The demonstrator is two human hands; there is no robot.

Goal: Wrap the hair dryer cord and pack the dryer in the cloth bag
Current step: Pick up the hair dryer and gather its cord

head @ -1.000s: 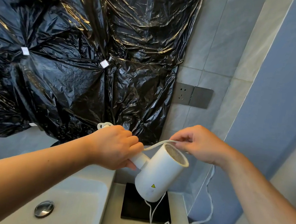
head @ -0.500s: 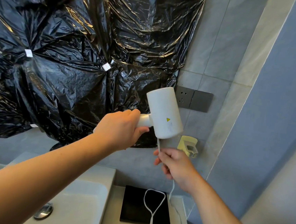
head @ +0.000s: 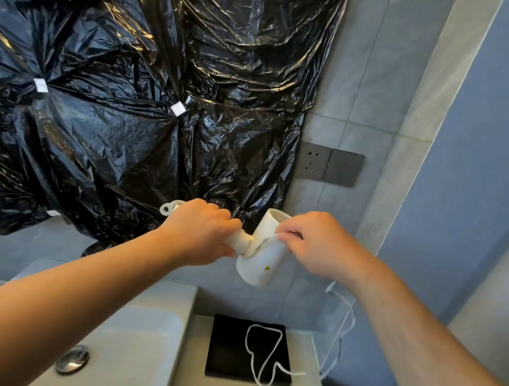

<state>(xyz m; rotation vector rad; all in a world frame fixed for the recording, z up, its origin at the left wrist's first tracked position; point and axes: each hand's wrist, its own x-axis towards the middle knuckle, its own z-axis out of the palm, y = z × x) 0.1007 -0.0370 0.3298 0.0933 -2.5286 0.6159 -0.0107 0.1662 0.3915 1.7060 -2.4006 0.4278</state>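
Cord now crosses dryer again: your right hand pinches it, left hand grips handle; wrapping continues.

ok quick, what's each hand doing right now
left hand: closed around the hair dryer handle.
right hand: pinching the white cord against the dryer body.

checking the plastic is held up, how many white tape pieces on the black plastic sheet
3: one tape piece at upper left, one near the middle, one at the lower edge of the black plastic sheet. More may hide in folds.
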